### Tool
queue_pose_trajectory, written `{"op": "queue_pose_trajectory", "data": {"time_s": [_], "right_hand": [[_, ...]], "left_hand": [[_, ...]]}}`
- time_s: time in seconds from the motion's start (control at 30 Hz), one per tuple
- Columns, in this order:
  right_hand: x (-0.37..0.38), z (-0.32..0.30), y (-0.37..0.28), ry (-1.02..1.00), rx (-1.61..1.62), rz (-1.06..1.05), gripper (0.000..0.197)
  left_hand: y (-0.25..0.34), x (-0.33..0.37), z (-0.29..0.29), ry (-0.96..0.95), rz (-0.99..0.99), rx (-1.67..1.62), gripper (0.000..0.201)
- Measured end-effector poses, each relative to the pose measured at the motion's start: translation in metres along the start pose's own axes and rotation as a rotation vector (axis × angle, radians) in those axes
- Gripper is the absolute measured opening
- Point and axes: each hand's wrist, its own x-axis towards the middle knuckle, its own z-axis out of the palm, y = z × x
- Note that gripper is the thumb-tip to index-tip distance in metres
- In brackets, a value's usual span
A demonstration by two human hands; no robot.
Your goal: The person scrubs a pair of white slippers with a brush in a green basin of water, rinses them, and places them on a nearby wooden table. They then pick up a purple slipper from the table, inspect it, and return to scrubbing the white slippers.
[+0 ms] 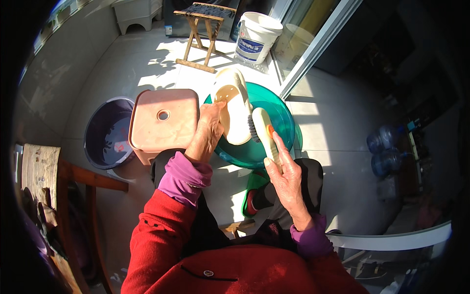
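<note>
My left hand (209,122) grips a cream-coloured clog (238,120) by its side, the thumb reaching toward the opening. The clog is held over a round green basin (283,115). In my right hand (288,177) is a scrub brush (265,128) with a pale handle and dark bristles. Those bristles face left and meet the clog's side edge, or come very near it. An orange patch shows on the handle by my fingers. Part of the basin's inside is hidden behind the clog and the brush.
A pink plastic stool (152,128) stands left of the green basin, with a purple basin (91,134) beyond it. Farther off are a wooden folding stool (210,34) and a white bucket (255,39). A wooden chair (93,175) is at the left, large water bottles (384,164) at the right.
</note>
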Motion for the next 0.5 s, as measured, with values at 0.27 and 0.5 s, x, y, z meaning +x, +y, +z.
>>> {"op": "queue_pose_trajectory", "data": {"time_s": [0.27,0.5], "right_hand": [[-0.022,0.015,0.008,0.021,-0.498,-0.247,0.06],[0.007,0.006,0.007,0.097,-0.354,-0.247,0.056]], "left_hand": [[-0.024,0.023,-0.014,-0.201,0.008,-0.364,0.028],[-0.031,0.016,-0.026,-0.432,-0.075,-0.566,0.03]]}}
